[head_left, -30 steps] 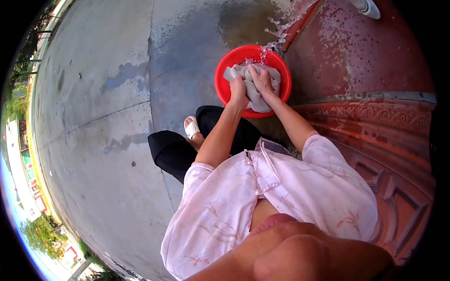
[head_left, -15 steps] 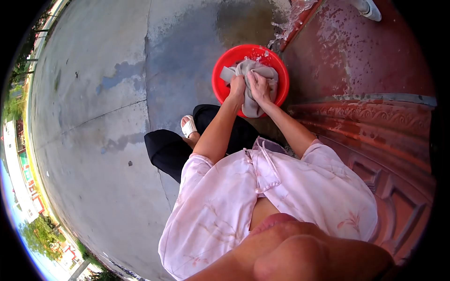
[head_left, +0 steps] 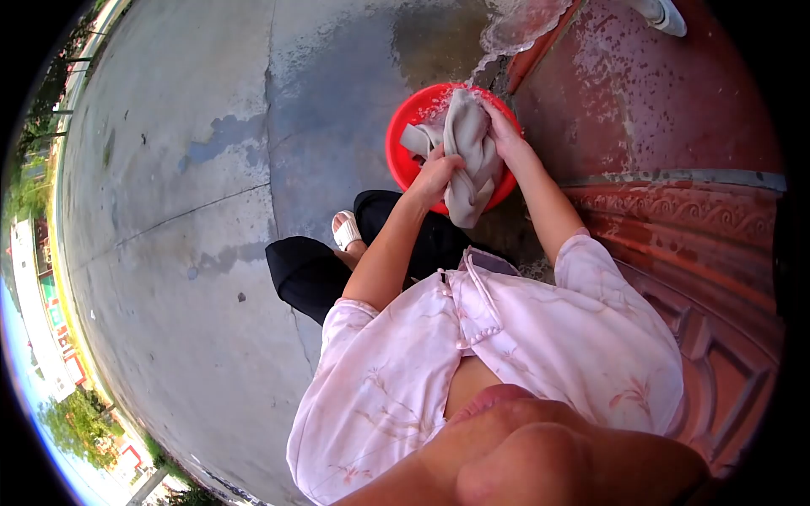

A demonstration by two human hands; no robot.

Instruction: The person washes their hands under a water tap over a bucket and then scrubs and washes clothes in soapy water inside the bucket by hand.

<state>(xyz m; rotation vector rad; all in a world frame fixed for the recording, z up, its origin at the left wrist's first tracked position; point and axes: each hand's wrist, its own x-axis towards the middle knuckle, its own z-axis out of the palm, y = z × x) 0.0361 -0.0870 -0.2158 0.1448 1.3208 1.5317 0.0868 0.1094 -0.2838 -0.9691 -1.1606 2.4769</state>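
Where water (head_left: 521, 27) falls just ahead of the hands, a grey cloth (head_left: 469, 148) is gathered between them, over a red basin (head_left: 394, 143). The left hand (head_left: 435, 175) is closed round a fold at the cloth's near left side; the right hand (head_left: 504, 133) lies along its far right edge, fingers extended, and whether they curl behind it cannot be told. The cloth's near end reaches past the basin's near rim, between the wrists. Judged by its drooping folds, the cloth is soft and limp, probably heavy with water and somewhat slippery, but not fragile. Thick gathered folds offer the surest hold for both hands, since a single loose edge would sag and could slide.
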